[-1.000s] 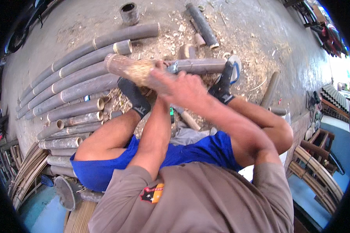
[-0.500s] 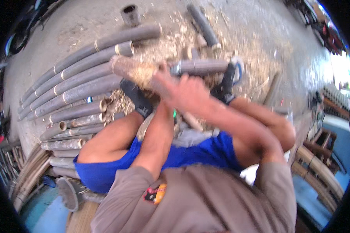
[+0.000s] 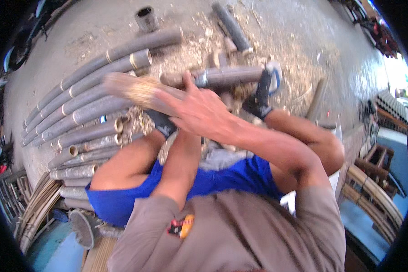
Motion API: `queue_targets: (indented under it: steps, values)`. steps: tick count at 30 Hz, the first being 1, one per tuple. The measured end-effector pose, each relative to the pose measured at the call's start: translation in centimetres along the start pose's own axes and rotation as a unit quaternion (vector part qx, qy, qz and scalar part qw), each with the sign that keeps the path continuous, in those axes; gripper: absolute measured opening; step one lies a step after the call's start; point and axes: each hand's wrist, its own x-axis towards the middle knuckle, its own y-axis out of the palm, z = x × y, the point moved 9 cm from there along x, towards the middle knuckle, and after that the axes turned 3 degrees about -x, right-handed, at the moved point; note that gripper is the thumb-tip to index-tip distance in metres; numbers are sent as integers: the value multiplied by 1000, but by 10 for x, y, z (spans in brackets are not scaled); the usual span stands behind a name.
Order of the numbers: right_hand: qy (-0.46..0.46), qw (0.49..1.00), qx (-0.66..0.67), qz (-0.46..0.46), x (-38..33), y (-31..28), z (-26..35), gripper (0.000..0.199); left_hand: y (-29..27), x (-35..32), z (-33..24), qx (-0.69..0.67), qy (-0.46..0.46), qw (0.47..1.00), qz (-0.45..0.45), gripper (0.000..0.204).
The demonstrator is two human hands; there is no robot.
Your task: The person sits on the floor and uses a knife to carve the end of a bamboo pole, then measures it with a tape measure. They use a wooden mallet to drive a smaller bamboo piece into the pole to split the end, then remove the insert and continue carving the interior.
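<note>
My right hand point(image 3: 206, 112) is closed around a short length of brown bamboo point(image 3: 138, 90), blurred by motion, that points up and to the left. Near its far end the bamboo has a pale, straw-coloured stripped patch. My left forearm point(image 3: 182, 149) rises beneath the right hand; the left hand itself is hidden behind it, so its fingers do not show. Just beyond the hands, another bamboo pole point(image 3: 233, 77) lies crosswise near my feet, with a grey band around it.
Several long grey-brown bamboo poles point(image 3: 90, 90) lie fanned out at the left, with shorter tubes point(image 3: 93, 131) below. A short hollow tube point(image 3: 146, 20) stands at the back. Pale shavings point(image 3: 285, 52) cover the floor. A dark pole point(image 3: 232, 28) lies beyond, and bundled strips point(image 3: 371, 199) at the right.
The bamboo piece and my right hand have shifted to the left and slightly down. The head view has moved a little too.
</note>
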Motion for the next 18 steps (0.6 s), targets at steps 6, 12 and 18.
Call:
queue_targets:
  steps: [6,12,18]
  values:
    - [-134,979,113,-100,9,-52,96,58,5,10,7,12,-1,1000,25,17]
    - [-3,999,-39,21,-6,4,-3,60,11,-9,-26,391,49,918,-49,13]
    - [-165,963,122,-175,-10,-78,105,45,12,10,20,-53,-40,997,44,11]
